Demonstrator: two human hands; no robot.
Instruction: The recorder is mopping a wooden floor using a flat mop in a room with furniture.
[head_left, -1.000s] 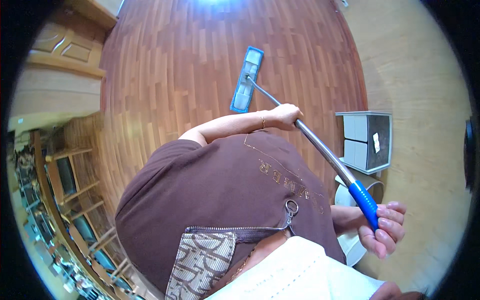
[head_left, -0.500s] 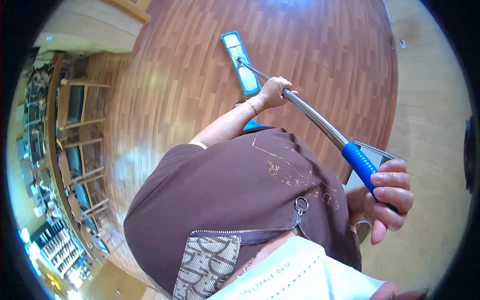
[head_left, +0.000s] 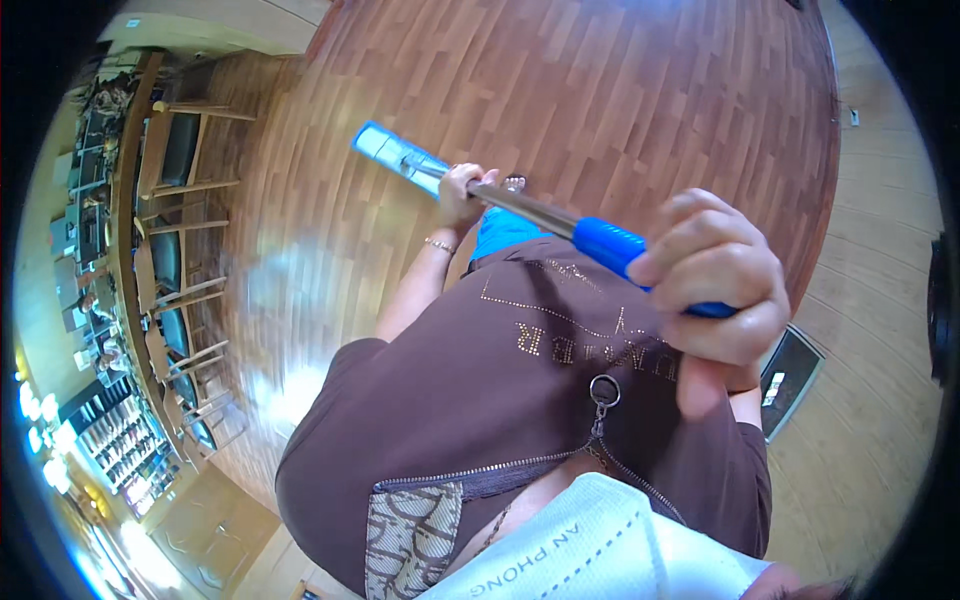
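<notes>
A flat mop with a silver pole runs slantwise in front of my body. Its flat blue-edged head lies over the wooden floor, left of centre and ahead of me. Low on the pole, close to the head, my left hand is closed around the metal; a bracelet circles that wrist. My right hand grips the blue handle end, slightly smeared by motion, in front of my brown top. Part of the mop head is hidden behind my left hand.
Several wooden chairs with dark seats line a long counter at the left. A dark, light-framed panel stands by the pale wall at the right. My foot shows beyond my blue trousers.
The mop head has swung left and nearer to me, and the pole lies flatter. Both hands moved with it: the left one leftward, the right one up and inward. My view has turned slightly.
</notes>
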